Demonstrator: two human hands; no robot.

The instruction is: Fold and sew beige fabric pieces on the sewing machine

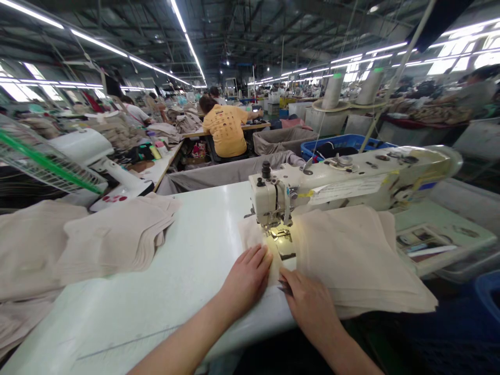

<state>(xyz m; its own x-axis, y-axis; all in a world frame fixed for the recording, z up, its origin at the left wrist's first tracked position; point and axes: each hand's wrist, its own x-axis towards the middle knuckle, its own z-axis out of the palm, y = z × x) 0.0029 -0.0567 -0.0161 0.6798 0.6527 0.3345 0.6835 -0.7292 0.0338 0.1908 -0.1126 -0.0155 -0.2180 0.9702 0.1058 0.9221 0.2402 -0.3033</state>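
Note:
A cream sewing machine [332, 182] stands on the pale green table [187, 245], its lamp lighting the needle area. Under the presser foot lies a beige fabric piece [274, 260]. My left hand [249, 273] rests on that piece, fingers together and pressing it flat, just left of the needle plate. Closed round small dark snips [286, 287], my right hand [308, 302] has its thumb and forefinger at the fabric's right edge. A stack of beige fabric [351, 255] lies to the right of the needle plate.
More beige fabric stacks [117, 234] lie at the left, beside a white fan [82, 151]. Thread cones [332, 92] stand behind the machine, near a blue basket [347, 141]. A person in a yellow shirt [225, 130] sits ahead, beyond a cloth-lined bin [211, 174].

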